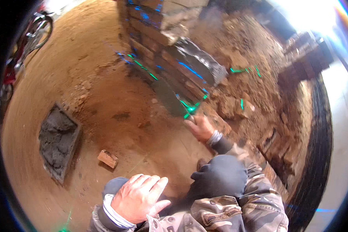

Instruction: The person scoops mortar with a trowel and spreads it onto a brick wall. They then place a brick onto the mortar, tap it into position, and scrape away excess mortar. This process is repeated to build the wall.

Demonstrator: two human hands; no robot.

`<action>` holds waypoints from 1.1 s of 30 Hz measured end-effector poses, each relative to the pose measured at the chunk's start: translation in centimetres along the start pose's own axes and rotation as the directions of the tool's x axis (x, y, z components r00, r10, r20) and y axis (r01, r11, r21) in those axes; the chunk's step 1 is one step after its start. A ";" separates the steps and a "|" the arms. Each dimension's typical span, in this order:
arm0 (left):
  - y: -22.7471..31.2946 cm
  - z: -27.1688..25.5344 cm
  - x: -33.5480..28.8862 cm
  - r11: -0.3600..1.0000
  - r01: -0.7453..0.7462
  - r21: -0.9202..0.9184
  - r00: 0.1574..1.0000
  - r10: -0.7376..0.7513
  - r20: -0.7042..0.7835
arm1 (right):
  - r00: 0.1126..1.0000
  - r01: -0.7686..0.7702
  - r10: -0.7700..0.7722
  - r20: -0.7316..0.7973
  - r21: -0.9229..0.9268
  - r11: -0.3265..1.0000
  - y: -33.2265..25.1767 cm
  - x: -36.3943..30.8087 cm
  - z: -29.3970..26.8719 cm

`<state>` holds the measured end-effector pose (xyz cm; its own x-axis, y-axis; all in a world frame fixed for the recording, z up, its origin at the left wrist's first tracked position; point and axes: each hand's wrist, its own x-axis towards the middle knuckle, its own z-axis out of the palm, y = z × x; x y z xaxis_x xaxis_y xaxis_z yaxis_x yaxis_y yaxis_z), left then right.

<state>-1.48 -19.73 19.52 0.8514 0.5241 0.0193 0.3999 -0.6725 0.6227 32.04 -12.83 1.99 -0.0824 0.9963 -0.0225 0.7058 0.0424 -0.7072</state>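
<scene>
My right hand (202, 128) is closed at the near end of a low brick wall (158, 46). It grips what looks like a trowel (169, 97), whose grey blade lies along the wall's left face and is blurred. Wet grey mortar (201, 58) is heaped on top of the wall. Over my left knee, my left hand (140, 195) is held with its fingers stretched out, and nothing is in it. A shallow pan of dark grey mortar (58, 141) rests on the ground to the left. Between that pan and my knees lies a single reddish brick (108, 159).
Rubble and loose earth (255, 92) lie right of the wall. Farther right is a stack of bricks (307, 63). Motorbikes (34, 33) stand at the far left edge. Bright green and blue light streaks cross the wall and rubble.
</scene>
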 end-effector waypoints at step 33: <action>0.9 10.0 21.6 0.834 0.519 0.188 0.737 -0.548 0.396 | -0.054 -0.996 0.796 -0.603 -0.029 -0.089 47.8 -45.4 -36.4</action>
<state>20.68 -14.17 12.69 0.5427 0.5476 -0.6369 0.8391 -0.3868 0.3824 95.09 -53.30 -5.04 0.9905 0.0247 -0.1353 0.0393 -0.9936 0.1060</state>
